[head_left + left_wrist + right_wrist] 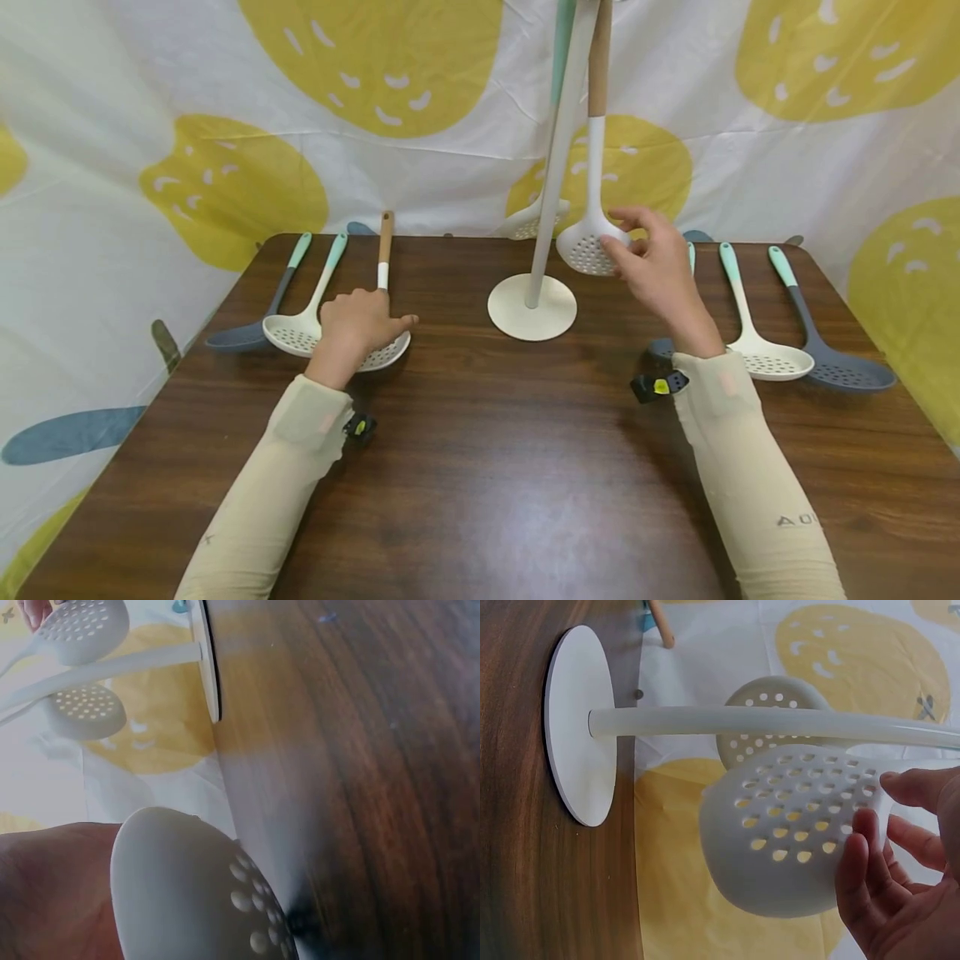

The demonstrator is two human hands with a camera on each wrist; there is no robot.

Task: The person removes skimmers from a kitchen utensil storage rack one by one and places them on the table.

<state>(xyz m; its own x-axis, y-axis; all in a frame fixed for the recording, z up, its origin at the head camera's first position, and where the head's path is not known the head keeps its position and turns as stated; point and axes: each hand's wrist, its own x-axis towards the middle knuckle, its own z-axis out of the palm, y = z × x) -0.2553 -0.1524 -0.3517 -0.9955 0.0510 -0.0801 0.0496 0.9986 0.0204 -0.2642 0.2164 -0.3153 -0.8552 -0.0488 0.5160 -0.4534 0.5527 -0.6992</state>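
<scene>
In the head view, my left hand holds a white skimmer with a wooden handle around its neck, low on the table. Its fingertips are hidden; the left wrist view shows the perforated bowl in front of the hand. My right hand pinches the bowl rim of another white, wooden-handled skimmer, which hangs bowl-down beside the stand's pole. In the right wrist view, thumb and fingers touch this bowl. Behind the pole hangs a white skimmer, mint-handled in the head view.
Left of my left hand lie a grey skimmer and a white one, both mint-handled. On the right lie a white skimmer and a grey one, with another partly behind my right wrist. The stand's round base sits mid-table.
</scene>
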